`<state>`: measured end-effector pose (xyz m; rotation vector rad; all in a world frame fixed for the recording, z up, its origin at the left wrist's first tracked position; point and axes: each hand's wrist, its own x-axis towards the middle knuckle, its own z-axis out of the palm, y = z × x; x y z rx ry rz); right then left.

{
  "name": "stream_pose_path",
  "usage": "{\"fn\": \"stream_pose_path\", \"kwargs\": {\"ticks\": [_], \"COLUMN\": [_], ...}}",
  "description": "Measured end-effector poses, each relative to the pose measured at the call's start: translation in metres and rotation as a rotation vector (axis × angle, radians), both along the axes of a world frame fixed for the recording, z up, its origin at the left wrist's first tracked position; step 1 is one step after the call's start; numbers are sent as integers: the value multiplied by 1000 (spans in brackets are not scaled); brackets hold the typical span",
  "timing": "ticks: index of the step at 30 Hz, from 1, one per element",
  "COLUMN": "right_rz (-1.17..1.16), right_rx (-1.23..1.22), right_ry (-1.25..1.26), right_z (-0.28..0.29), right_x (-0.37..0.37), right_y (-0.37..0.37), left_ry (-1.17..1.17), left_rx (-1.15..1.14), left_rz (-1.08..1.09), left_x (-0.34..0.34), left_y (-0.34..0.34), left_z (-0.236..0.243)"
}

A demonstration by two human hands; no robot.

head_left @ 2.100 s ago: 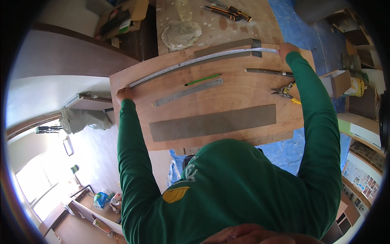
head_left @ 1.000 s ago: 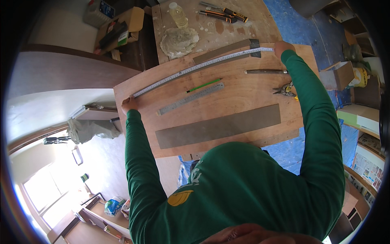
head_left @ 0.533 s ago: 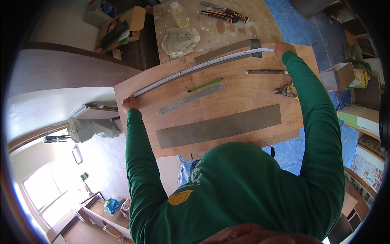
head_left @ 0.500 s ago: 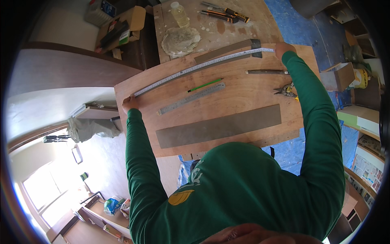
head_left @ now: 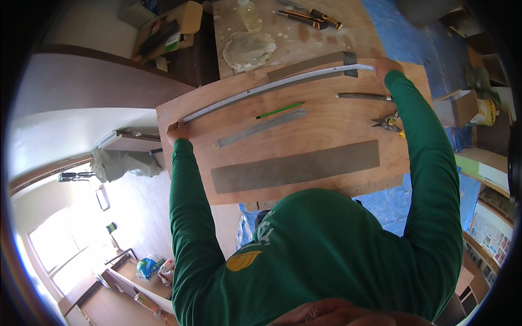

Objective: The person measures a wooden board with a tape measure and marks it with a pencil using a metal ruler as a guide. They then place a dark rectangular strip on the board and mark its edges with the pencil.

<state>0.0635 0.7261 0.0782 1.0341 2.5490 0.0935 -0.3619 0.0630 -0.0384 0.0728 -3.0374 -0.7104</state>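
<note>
Tape (head_left: 272, 85): one is stretched over the board (head_left: 331, 125), long axis running rightward and away.
Grip: tape ends are grasped by left hand (head_left: 178, 131) and right hand (head_left: 387, 69).
Green pencil (head_left: 280, 111): one.
Ruler (head_left: 262, 128): one.

I note a window (head_left: 51, 244) glaring white to my left. Blue floor sheeting (head_left: 429, 60) spreads to my right, near wooden shelving (head_left: 478, 249). Brown, dark-edged panel (head_left: 103, 81) at upper left.

A bottle (head_left: 250, 17) stands near a brown box (head_left: 188, 18). A blue sheet (head_left: 427, 51) lies on the right. A window (head_left: 50, 245) shines on the left.
</note>
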Motion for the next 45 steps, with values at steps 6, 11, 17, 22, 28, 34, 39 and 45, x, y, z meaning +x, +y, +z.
{"fn": "stream_pose_path", "kwargs": {"ticks": [6, 11, 17, 22, 28, 34, 39, 45], "right_rz": [-9, -2, -21, -27, -15, -26, -25, -36], "right_rx": [2, -3, -6, -2, 13, 1, -15, -19], "right_ry": [-23, -49, -51, -50, -61, -70, -52, -73], "right_z": [6, 10, 13, 10, 9, 14, 11, 11], "right_x": [0, -3, -4, -2, -1, -3, 0, -2], "right_y": [-4, -7, -7, -4, -3, -10, -7, -7], "left_ry": [2, 9, 20, 1, 15, 12, 10, 23], "left_rx": [-3, 46, 70, 30, 32, 36, 36, -2], "left_rz": [20, 18, 28, 47, 52, 54, 43, 32], "left_x": [6, 5, 5, 8, 12, 12, 10, 9], "left_y": [9, 3, 4, 10, 14, 11, 10, 8], "left_z": [2, 0, -1, 5, 9, 7, 4, 4]}}
